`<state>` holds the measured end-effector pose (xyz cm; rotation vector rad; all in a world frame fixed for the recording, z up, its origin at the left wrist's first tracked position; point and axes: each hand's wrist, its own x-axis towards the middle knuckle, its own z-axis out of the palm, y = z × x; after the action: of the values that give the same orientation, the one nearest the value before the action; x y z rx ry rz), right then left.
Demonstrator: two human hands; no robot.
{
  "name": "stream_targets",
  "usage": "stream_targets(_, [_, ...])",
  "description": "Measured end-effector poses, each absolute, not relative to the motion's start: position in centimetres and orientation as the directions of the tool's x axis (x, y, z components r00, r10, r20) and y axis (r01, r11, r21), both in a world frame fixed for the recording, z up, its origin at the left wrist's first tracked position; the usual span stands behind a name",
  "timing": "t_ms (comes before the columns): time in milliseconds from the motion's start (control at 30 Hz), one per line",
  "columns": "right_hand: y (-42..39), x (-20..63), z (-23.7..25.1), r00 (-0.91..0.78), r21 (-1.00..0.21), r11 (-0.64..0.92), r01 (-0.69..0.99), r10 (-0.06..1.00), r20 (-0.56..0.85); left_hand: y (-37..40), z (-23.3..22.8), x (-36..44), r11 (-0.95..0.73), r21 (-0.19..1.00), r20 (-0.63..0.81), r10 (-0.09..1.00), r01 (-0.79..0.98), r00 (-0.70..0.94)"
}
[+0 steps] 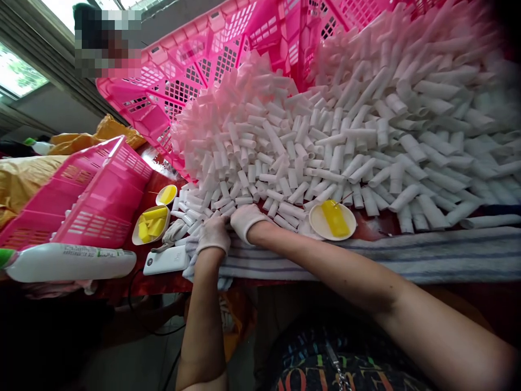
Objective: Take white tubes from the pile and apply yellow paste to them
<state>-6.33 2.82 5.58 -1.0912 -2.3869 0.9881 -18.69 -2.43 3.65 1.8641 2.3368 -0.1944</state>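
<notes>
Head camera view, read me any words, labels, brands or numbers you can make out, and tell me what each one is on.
Shirt: coloured letters at the bottom edge, cut off and partly hidden; roughly "ELLO", not certain.
Bottle: a label with rows of print, too small and blurred to read.
Phone: a tiny dark mark, unreadable.
Pink crates, white rolls, dishes, towel, gloves: no text visible.
</notes>
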Motion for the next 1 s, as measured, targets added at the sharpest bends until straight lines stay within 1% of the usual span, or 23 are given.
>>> stream_targets(67, [2.5, -3.8, 6.6, -0.63, -0.65, 0.481, 0.589, 0.777, 0.003, -1.9, 3.1, -18.7, 0.221, -0.001, -0.19, 0.957, 0.975, -0.217])
stream_targets(133, [2.0, 1.1, 8.0, -0.6, -0.639, 0.474, 0.606, 0.799, 0.023, -1.7, 2.8, -18.4, 0.23, 0.029, -0.172, 0.96, 0.973, -0.222])
stream_targets(167, [1.7, 4.1, 8.6, -0.573, -0.655, 0.454, 0.605, 0.819, 0.039, -1.7, 2.7, -18.1, 0.249, 0.058, -0.148, 0.96, 0.967, -0.238])
stream_targets(200, [1.5, 7.4, 9.0, -0.566, -0.749, 0.42, 0.512, 0.821, 0.074, -1.7, 2.7, -17.8, 0.28, 0.103, -0.113, 0.957, 0.955, -0.268])
stream_targets(233, [1.2, 10.7, 9.2, -0.513, -0.824, 0.376, 0.425, 0.849, 0.123, -1.8, 2.8, -17.3, 0.318, 0.17, -0.071, 0.948, 0.933, -0.31])
stream_targets(267, [1.0, 13.8, 9.0, -0.461, -0.864, 0.315, 0.393, 0.88, 0.112, -1.9, 2.9, -16.9, 0.354, 0.258, -0.029, 0.933, 0.899, -0.359])
stream_targets(300, [0.9, 16.7, 8.4, -0.401, -0.895, 0.247, 0.372, 0.912, 0.085, -2.0, 3.1, -16.3, 0.375, 0.361, 0.01, 0.914, 0.854, -0.406])
stream_targets(333, [0.8, 19.0, 7.6, -0.326, -0.913, 0.157, 0.378, 0.945, 0.027, -2.0, 3.2, -15.6, 0.372, 0.473, 0.041, 0.896, 0.799, -0.442])
stream_targets(400, [0.9, 22.2, 5.3, -0.235, -0.909, 0.007, 0.417, 0.967, -0.1, -1.7, 3.3, -14.0, 0.294, 0.704, 0.066, 0.879, 0.647, -0.472])
stream_targets(433, [1.0, 23.0, 4.1, -0.198, -0.901, -0.046, 0.432, 0.97, -0.144, -1.4, 3.2, -13.1, 0.241, 0.804, 0.053, 0.882, 0.544, -0.468])
stream_targets(467, [1.1, 23.3, 2.8, -0.17, -0.89, -0.08, 0.448, 0.97, -0.173, -1.1, 3.1, -12.1, 0.195, 0.883, 0.021, 0.892, 0.427, -0.451])
stream_targets(500, [1.2, 23.3, 1.7, -0.142, -0.881, -0.095, 0.464, 0.973, -0.18, -0.9, 2.9, -11.0, 0.169, 0.938, -0.026, 0.905, 0.302, -0.425])
stream_targets(533, [1.3, 23.0, 0.8, -0.11, -0.87, -0.092, 0.484, 0.98, -0.165, -0.7, 2.7, -9.9, 0.166, 0.969, -0.084, 0.919, 0.184, -0.385])
stream_targets(600, [1.2, 22.4, -0.8, -0.066, -0.846, -0.049, 0.531, 0.993, -0.098, -0.7, 2.2, -7.9, 0.197, 0.98, -0.183, 0.937, 0.018, -0.298])
stream_targets(667, [1.0, 22.2, -2.0, -0.075, -0.849, 0.043, 0.526, 0.997, 0.003, -1.1, 1.9, -6.0, 0.228, 0.973, -0.229, 0.941, -0.034, -0.25])
stream_targets(767, [0.6, 22.6, -3.1, -0.183, -0.855, 0.231, 0.464, 0.969, 0.163, -2.1, 1.5, -4.1, 0.217, 0.975, -0.198, 0.951, 0.055, -0.238])
stream_targets(833, [0.3, 22.9, -3.2, -0.224, -0.834, 0.284, 0.472, 0.954, 0.198, -2.7, 1.2, -3.4, 0.173, 0.974, -0.138, 0.966, 0.149, -0.22])
stream_targets(900, [-0.1, 22.9, -3.0, -0.209, -0.834, 0.239, 0.497, 0.966, 0.152, -3.0, 0.8, -3.1, 0.124, 0.959, -0.078, 0.98, 0.254, -0.184])
stream_targets(1000, [-0.5, 22.4, -2.7, -0.164, -0.889, 0.152, 0.431, 0.982, 0.088, -3.0, 0.1, -3.0, 0.085, 0.916, -0.031, 0.989, 0.393, -0.143])
